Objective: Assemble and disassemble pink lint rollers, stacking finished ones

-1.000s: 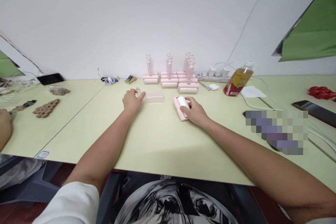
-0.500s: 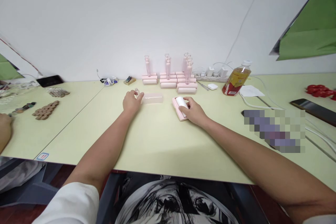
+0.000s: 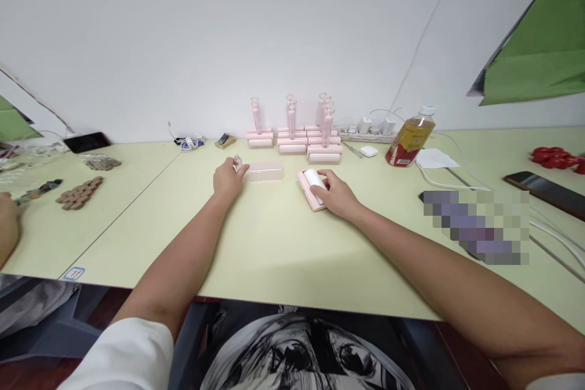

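Note:
My right hand (image 3: 338,194) is closed around the side of a pink lint roller head (image 3: 307,192) with a white roll (image 3: 314,179). The head rests low over the table, tilted, with its right part under my fingers. My left hand (image 3: 227,180) is closed on a small clear pink plastic piece (image 3: 237,162), whose tip pokes out above the fingers; the rest is hidden. Right beside the left thumb lies a long transparent pink cover (image 3: 265,172); whether it joins the held piece I cannot tell.
Several pink lint rollers (image 3: 292,145) with upright handles stand by the wall. To their right are a power strip (image 3: 372,138), a drink bottle (image 3: 410,139), and a phone (image 3: 543,190). At left lie brown pieces (image 3: 80,194) and another person's hand (image 3: 8,222).
The right hand and the lint roller head have shifted very slightly left. The left hand keeps its hold, with the cover still beside it.

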### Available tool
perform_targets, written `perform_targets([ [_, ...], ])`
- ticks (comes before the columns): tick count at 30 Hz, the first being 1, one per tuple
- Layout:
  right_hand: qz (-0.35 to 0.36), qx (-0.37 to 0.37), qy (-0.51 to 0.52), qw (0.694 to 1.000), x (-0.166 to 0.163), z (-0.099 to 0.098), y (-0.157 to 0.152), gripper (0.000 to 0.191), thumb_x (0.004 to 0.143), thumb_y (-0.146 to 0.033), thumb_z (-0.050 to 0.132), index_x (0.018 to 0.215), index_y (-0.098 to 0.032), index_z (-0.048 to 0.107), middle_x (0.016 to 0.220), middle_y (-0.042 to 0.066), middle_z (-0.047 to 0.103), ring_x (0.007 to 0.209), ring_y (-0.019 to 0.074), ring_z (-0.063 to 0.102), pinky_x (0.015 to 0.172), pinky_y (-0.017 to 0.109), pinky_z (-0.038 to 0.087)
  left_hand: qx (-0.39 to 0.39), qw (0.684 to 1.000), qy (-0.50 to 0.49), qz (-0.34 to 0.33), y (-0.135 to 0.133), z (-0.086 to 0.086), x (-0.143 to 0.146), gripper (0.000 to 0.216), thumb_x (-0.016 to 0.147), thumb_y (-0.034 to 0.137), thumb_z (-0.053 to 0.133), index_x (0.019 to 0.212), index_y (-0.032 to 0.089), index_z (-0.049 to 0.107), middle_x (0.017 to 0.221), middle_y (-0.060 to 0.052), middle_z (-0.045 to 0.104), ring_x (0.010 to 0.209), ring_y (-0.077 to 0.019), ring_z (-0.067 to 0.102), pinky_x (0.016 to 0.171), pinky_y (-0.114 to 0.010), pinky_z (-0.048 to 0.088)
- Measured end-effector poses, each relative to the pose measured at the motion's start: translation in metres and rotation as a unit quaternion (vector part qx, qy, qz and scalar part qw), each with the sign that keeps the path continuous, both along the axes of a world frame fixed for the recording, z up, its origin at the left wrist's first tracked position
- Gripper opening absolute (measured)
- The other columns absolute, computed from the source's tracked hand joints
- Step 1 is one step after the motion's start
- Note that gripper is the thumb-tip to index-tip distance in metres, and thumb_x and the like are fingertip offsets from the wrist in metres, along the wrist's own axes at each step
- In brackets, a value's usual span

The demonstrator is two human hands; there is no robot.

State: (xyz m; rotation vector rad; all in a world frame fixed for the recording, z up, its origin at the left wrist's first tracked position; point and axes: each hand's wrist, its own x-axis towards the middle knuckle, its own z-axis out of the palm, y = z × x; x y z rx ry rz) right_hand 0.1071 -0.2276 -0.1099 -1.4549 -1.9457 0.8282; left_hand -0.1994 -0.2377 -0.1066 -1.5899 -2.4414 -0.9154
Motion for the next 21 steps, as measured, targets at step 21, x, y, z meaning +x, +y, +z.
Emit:
perform_targets([
  [21,0.010,0.013,-0.006,1.000,0.002,-0.002,0.002,0.054,0.081,-0.043,0.057,0.130,-0.020,0.054,0.098,0.006,0.067,0.079,0.0205,0.061,0.068,0.030,0.043,0.127,0.973,-0.189,-0.037,0.003,-0.003,-0.006,0.032,0.079,0.051,0.062,0.086,0.020,0.057,0.096,-0.004,0.058,0.063,-0.0123,0.055,0.058,-0.027,0.045],
])
